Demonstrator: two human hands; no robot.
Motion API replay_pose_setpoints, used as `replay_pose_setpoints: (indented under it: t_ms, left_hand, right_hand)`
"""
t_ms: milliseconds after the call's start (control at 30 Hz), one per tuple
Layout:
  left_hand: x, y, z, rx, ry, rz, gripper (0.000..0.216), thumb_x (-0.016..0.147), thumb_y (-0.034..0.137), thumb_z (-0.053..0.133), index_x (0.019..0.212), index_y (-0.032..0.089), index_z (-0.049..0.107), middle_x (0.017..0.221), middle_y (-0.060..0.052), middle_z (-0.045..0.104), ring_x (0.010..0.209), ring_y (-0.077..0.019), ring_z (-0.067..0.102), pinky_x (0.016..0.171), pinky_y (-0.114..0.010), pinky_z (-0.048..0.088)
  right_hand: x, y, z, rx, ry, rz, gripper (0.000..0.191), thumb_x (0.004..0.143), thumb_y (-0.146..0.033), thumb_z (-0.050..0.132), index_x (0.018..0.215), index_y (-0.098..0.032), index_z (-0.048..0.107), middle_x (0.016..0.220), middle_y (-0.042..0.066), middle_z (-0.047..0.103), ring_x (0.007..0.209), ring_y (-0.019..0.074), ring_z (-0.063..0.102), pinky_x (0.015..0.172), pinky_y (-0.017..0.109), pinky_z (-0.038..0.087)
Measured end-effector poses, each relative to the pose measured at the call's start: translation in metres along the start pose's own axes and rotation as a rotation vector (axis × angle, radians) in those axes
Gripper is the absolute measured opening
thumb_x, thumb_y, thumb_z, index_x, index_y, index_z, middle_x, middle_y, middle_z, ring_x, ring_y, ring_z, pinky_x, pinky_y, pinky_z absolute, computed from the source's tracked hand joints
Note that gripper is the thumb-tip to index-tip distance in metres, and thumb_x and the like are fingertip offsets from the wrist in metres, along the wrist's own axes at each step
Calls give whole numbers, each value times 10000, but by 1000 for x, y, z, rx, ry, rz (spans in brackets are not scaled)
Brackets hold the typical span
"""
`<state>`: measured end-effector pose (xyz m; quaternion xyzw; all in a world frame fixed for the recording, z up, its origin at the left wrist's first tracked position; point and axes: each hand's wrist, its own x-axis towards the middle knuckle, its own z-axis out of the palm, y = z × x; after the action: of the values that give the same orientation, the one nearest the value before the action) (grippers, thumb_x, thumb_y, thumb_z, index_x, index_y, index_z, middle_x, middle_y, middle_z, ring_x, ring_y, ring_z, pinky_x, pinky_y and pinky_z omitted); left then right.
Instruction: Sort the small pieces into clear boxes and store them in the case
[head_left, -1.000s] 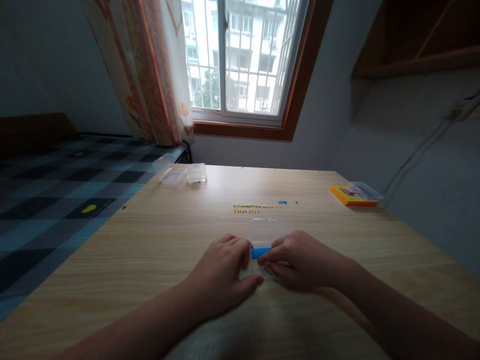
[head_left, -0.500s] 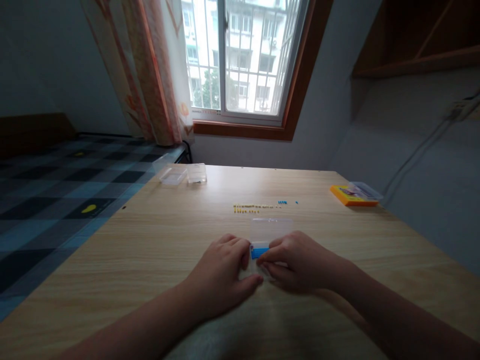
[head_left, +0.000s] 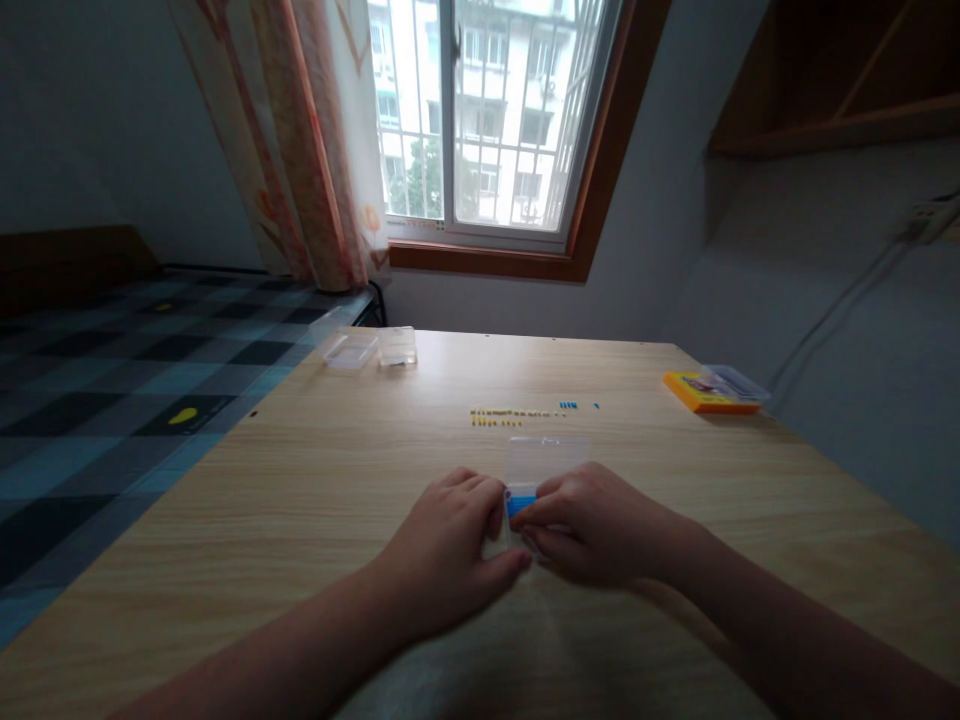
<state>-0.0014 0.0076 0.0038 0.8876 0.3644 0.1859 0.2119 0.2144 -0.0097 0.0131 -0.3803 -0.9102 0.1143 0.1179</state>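
A clear plastic box point(head_left: 549, 458) stands on the table in front of me with its lid raised at the far side. Blue pieces point(head_left: 520, 505) lie inside it, too close together to tell apart. My left hand point(head_left: 459, 535) grips the box's left side, fingers at the far corner and thumb along the near edge. My right hand point(head_left: 592, 522) reaches in from the right, thumb and fingers pinched at the blue pieces. Whatever sits between those fingertips is hidden. Beyond the lid, small yellow pieces point(head_left: 496, 421) lie in rows, near several small blue pieces point(head_left: 568, 405).
Two clear plastic containers point(head_left: 351, 350) stand at the table's far left corner. An orange box point(head_left: 709, 393) with a clear lid lies near the right edge. A checked bed point(head_left: 225, 350) adjoins the table on the left, and a window is straight ahead.
The view has shifted very slightly. Both hands keep nearly the same pose at the box, with the right fingertips a touch further left over the blue pieces.
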Motion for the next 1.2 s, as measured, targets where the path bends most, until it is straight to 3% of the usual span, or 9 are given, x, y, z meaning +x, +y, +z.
replay_pose_setpoints:
  t_ms: [333, 567, 833, 1033, 1133, 1200]
  left_hand:
    - [0, -1, 0, -4, -10, -8, 247, 753, 313, 709, 735, 225, 479, 826, -16, 616, 895, -250, 552, 768, -345, 402]
    - [-1, 1, -1, -14, -21, -29, 281, 748, 308, 735, 739, 226, 467, 846, -17, 617, 909, -251, 550, 780, -347, 405]
    - [1, 1, -2, -25, -38, -29, 289, 754, 302, 738, 739, 223, 461, 843, -18, 611, 907, -251, 543, 781, -349, 395]
    - [0, 1, -2, -27, -42, -41, 291, 752, 288, 736, 740, 222, 453, 842, -19, 600, 895, -247, 535, 772, -348, 386]
    - [1, 1, -1, -30, -42, -35, 280, 755, 277, 724, 742, 222, 450, 845, -15, 598, 896, -243, 531, 775, -347, 382]
    - [1, 0, -1, -26, -42, -46, 273, 755, 265, 717, 741, 218, 449, 848, -14, 596, 897, -240, 529, 780, -347, 379]
  right_hand:
    - [0, 1, 1, 12, -8, 25, 167, 859, -181, 584, 860, -217, 747, 738, -11, 679, 602, 85, 525, 582, 222, 279]
    - [-22, 17, -25, 75, 73, 72, 208, 856, -170, 585, 924, -217, 776, 730, -18, 671, 606, 73, 549, 600, 206, 332]
    - [-29, 24, -33, 0, -78, 125, 198, 873, -180, 572, 750, -178, 728, 693, -5, 661, 604, 78, 542, 599, 216, 326]
    - [-29, 22, -30, -2, -85, 123, 196, 876, -180, 571, 732, -179, 704, 686, -11, 658, 602, 74, 533, 602, 212, 325]
    - [-31, 25, -33, 43, -2, 78, 181, 860, -172, 570, 736, -176, 702, 672, -17, 644, 586, 68, 528, 585, 206, 325]
    - [-34, 32, -35, 79, 167, 38, 179, 854, -172, 553, 740, -164, 690, 666, -17, 631, 578, 68, 524, 571, 203, 330]
